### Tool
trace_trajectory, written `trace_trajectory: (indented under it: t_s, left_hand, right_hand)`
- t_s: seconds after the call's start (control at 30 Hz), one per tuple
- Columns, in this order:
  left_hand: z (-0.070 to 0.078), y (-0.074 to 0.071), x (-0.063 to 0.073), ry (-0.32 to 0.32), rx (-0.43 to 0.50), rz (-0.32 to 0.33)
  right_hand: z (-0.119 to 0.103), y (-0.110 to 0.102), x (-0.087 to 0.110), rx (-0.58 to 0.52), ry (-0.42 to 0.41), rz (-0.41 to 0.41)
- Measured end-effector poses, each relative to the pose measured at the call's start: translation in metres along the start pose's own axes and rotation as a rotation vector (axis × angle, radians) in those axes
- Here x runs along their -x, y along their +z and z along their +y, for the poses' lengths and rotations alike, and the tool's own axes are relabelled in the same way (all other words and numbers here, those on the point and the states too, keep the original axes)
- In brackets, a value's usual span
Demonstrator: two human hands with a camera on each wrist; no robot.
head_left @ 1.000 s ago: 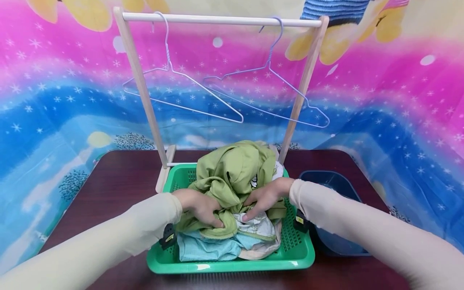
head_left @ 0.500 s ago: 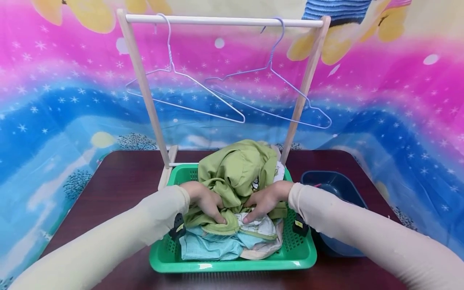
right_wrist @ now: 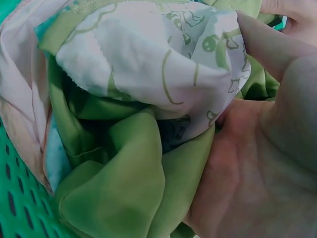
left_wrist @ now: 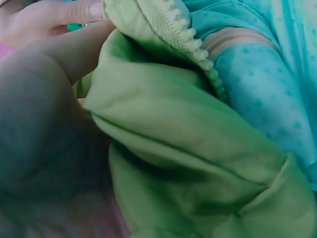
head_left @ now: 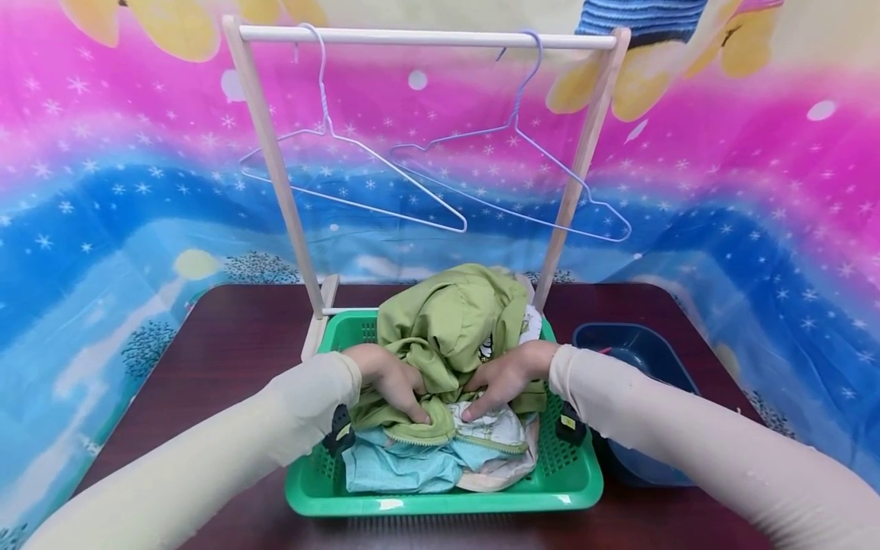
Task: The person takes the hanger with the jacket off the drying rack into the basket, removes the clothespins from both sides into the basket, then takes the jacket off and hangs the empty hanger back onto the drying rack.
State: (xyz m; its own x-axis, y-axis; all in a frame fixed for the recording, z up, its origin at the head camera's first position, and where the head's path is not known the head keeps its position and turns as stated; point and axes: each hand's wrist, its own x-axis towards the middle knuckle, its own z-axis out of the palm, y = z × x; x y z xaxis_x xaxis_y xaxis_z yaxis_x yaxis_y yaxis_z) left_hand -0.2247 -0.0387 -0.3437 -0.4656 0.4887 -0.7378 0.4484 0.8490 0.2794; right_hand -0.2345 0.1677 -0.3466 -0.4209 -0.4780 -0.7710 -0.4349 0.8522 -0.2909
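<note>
A green zip jacket (head_left: 457,309) with a white printed lining (right_wrist: 148,54) lies bunched in a green plastic basket (head_left: 440,504). My left hand (head_left: 392,386) grips its left front near the zip, thumb on top and the other fingers hidden beneath the cloth. On the right, my right hand (head_left: 509,376) holds the other zip side, its thumb over the lining and its fingertips lost in the folds. Below the jacket are a light blue garment (head_left: 399,467) with small printed marks and a pale pink garment (head_left: 498,477).
Behind the basket stands a wooden rack (head_left: 426,36) bearing a white hanger (head_left: 385,164) and a lilac hanger (head_left: 522,134). A dark blue tub (head_left: 619,328) sits right of the basket, partly behind my right sleeve. The dark red table (head_left: 227,344) meets a printed backdrop.
Since a second ago my left hand has shifted slightly right and up along the jacket's edge. The right hand keeps almost the same place, and the view has moved a little.
</note>
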Motion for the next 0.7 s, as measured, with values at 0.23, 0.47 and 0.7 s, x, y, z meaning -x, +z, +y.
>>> trace_trajectory:
  t_s: [0.23,0.47,0.7]
  left_hand:
    - [0.000,0.001,0.000,-0.004,0.004,-0.004]
    - [0.000,0.006,0.006,-0.012,0.053,0.016]
    - [-0.009,0.016,0.019,0.085,0.073,0.145]
  right_hand:
    - [0.002,-0.001,-0.001,0.006,0.003,0.007]
    - [-0.002,0.006,0.003,-0.009,-0.012,0.054]
    - [-0.014,0.029,0.013,0.000,-0.078,0.201]
